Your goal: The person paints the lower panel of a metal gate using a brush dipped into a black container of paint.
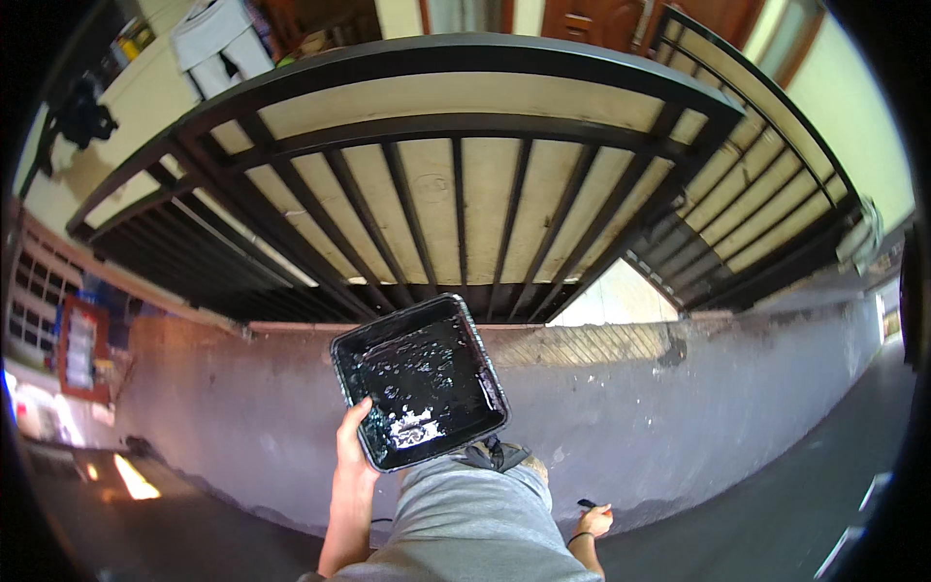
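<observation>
A square black plastic tray (pixel 417 383) with a pale, chipped-looking rim is in front of my body, its inside wet and shiny with droplets and a bright reflection. My left hand (pixel 355 438) grips its left edge near the lower corner, thumb over the rim. Down by my right side, my right hand (pixel 594 522) is closed, away from the tray. A small dark thing (pixel 586 503) sticks out of its fingers; its kind is too small to make out. A dark band circles that wrist.
Ahead stands a black metal gate (pixel 461 209) with upright bars, its right leaf (pixel 756 184) at an angle with a gap between. Grey concrete (pixel 659 417) spreads underfoot. Light clothing (pixel 221 48) hangs at far left; a wooden-framed case (pixel 82 349) stands at left.
</observation>
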Motion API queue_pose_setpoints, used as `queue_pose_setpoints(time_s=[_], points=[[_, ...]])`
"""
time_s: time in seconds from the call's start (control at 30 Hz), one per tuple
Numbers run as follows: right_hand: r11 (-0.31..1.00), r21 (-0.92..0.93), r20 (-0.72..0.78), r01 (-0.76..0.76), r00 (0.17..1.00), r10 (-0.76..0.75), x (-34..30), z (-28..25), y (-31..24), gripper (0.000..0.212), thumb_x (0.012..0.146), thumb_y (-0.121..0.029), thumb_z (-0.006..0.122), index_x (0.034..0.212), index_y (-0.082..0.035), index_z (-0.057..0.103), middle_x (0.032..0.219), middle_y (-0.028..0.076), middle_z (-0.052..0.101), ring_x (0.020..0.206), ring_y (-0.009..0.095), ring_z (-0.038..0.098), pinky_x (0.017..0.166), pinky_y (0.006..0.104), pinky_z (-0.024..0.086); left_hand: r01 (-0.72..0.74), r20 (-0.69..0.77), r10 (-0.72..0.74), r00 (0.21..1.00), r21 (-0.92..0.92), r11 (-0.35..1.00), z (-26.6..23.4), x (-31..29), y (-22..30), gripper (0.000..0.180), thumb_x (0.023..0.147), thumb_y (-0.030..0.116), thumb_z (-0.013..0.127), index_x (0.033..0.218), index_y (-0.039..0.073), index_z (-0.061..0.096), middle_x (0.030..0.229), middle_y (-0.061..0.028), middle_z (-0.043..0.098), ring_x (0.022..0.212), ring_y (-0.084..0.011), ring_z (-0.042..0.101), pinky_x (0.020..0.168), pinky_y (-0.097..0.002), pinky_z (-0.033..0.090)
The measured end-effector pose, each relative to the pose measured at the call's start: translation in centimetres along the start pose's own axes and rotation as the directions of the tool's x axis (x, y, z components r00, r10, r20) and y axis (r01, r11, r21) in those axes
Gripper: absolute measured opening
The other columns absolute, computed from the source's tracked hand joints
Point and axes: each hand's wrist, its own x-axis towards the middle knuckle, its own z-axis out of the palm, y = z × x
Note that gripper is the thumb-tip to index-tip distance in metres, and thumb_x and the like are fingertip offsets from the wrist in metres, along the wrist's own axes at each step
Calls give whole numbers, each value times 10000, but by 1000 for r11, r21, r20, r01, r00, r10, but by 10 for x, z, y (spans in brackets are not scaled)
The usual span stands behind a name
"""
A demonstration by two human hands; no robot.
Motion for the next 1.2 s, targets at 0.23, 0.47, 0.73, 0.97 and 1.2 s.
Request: queue_pose_setpoints(time_s=[0.23,0.47,0.73,0.97,1.2], points=[[993,118,142,-5,990,-12,-20,18,-78,517,1085,-448,537,1002,18,744,619,149,701,479,266,686,400,381,512,77,29,-78,997,14,997,-10,22,14,507,958,336,645,1304,-34,631,1153,-206,743,1002,-321,756,911,-471,633],[964,211,190,162,961,-203,-10,31,-165,548,1084,-468,509,970,26,717,660,138,692,522,243,691,379,359,498,41,50,-38,998,-49,998,-7,15,31,479,979,220,679,1397,18,558,1225,-122,709,1059,-220,734,915,-392,638],[893,216,212,396,873,-438,0,59,-214,578,1076,-463,525,976,62,747,629,153,698,503,272,711,379,384,536,-100,-13,99,995,-98,990,-26,5,36,453,986,194,680,1384,6,571,1181,-119,733,1032,-212,749,918,-392,646],[882,177,251,437,846,-470,-29,35,-240,558,1097,-437,512,913,63,680,681,132,694,534,245,697,373,369,492,-116,-61,108,992,-142,983,-55,5,31,521,978,193,698,1436,18,522,1262,-122,701,1119,-208,718,995,-391,613],[869,70,265,489,831,-489,-24,29,-234,550,1096,-433,512,952,69,682,717,144,707,546,250,702,376,363,489,-107,19,113,993,-183,977,-56,16,22,567,978,141,694,1487,18,477,1331,-123,677,1204,-223,686,1039,-390,574]])
